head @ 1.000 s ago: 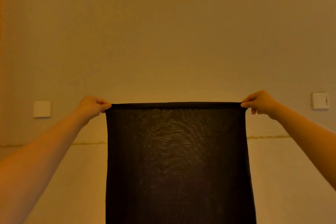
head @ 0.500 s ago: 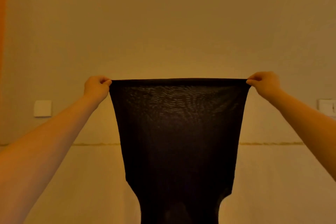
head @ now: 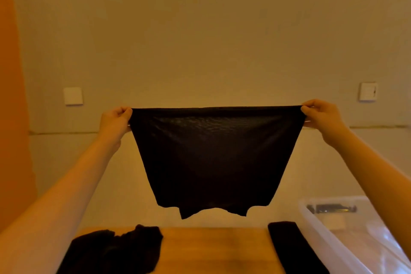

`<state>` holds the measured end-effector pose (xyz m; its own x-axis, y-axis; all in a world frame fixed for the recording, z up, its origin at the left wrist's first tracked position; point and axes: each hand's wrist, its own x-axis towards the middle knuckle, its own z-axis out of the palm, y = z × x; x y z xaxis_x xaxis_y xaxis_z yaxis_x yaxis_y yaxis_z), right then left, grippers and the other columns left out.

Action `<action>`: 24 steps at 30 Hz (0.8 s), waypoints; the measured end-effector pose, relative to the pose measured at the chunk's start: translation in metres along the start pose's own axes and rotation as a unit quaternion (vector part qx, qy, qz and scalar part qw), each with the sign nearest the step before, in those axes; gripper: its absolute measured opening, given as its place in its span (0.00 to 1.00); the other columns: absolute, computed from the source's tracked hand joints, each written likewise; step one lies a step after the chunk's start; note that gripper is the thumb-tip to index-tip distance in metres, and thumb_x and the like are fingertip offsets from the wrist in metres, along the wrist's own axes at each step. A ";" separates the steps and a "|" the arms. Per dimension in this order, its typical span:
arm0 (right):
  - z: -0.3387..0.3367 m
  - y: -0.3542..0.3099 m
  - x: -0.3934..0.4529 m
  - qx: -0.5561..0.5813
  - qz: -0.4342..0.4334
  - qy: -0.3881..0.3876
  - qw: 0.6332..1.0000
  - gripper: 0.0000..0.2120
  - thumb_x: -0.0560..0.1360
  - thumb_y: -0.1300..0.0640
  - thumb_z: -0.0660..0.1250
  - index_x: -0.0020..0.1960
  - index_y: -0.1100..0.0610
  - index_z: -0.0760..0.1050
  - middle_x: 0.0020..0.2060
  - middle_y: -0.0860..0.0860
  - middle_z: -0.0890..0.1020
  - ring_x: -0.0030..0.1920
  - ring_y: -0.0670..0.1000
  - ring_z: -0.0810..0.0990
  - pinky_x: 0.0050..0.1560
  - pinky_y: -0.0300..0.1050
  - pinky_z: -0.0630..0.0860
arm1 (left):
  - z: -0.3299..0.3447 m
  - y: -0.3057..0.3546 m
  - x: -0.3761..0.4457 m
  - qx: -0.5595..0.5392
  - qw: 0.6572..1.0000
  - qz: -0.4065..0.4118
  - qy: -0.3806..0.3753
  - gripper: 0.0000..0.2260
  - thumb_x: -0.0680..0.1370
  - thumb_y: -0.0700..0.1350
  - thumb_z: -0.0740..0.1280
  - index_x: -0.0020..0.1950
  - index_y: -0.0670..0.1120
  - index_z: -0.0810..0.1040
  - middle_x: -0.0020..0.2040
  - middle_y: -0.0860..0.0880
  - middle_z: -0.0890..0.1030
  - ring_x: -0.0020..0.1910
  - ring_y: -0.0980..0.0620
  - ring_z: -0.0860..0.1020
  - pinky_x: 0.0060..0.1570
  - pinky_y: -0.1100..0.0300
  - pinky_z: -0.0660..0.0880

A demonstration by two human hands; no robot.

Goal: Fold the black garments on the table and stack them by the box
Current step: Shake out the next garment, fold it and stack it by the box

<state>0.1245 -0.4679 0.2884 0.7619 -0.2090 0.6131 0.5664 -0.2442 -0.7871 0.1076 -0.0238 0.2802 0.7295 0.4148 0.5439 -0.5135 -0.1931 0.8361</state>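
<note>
Black thin see-through garment [head: 213, 158] hung in the air above the wooden counter [head: 213, 249], stretched flat, probably to square it up for folding. Left hand [head: 115, 121] and right hand [head: 320, 115] each pinched a top corner. Below sat a crumpled black pile [head: 111, 251] on the left, and a folded black strip [head: 293, 249] lay right beside the clear plastic box [head: 347, 240]. Nothing seemed to block the way down.
</note>
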 end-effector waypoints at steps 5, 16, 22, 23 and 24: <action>-0.028 0.005 -0.058 0.026 0.013 -0.026 0.999 0.10 0.78 0.66 0.60 0.41 0.56 0.75 0.29 0.47 0.81 0.31 0.42 0.80 0.32 0.33 0.78 | -0.023 -0.005 -0.069 0.014 0.999 -0.010 -0.030 0.12 0.82 0.38 0.57 0.40 0.45 0.74 0.37 0.47 0.75 0.37 0.53 0.75 0.39 0.58 0.73; -0.060 0.008 -0.173 0.067 0.033 -0.038 0.997 0.11 0.79 0.64 0.57 0.39 0.57 0.71 0.33 0.51 0.79 0.33 0.42 0.80 0.37 0.35 0.79 | -0.053 -0.003 -0.185 -0.020 0.999 -0.040 -0.015 0.10 0.81 0.38 0.58 0.43 0.46 0.75 0.41 0.49 0.78 0.40 0.55 0.77 0.41 0.63 0.76; -0.083 -0.003 -0.223 0.088 0.014 -0.052 0.995 0.23 0.61 0.38 0.73 0.42 0.57 0.76 0.31 0.47 0.83 0.36 0.48 0.82 0.35 0.36 0.79 | -0.071 0.004 -0.228 -0.036 0.999 -0.040 0.004 0.11 0.81 0.39 0.58 0.42 0.46 0.76 0.39 0.48 0.77 0.39 0.53 0.76 0.41 0.61 0.74; -0.087 -0.003 -0.229 0.092 0.014 -0.049 0.994 0.33 0.51 0.32 0.75 0.43 0.56 0.77 0.31 0.47 0.83 0.35 0.47 0.82 0.34 0.36 0.79 | -0.075 0.004 -0.235 -0.037 0.999 -0.039 0.004 0.11 0.81 0.39 0.58 0.42 0.46 0.76 0.39 0.48 0.77 0.39 0.53 0.76 0.40 0.62 0.75; -0.092 -0.002 -0.236 0.097 0.014 -0.047 0.994 0.39 0.43 0.30 0.75 0.44 0.56 0.77 0.32 0.47 0.83 0.35 0.45 0.83 0.34 0.36 0.79 | -0.080 0.003 -0.243 -0.037 0.998 -0.041 0.002 0.11 0.81 0.40 0.58 0.42 0.46 0.76 0.39 0.48 0.77 0.39 0.53 0.76 0.37 0.63 0.76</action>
<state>-0.0855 -0.5047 0.1519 0.7986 -0.1218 0.5894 0.5879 -0.0515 -0.8073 -0.1071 -0.0539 0.1452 0.7683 0.4299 0.4742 -0.4850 -0.0924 0.8696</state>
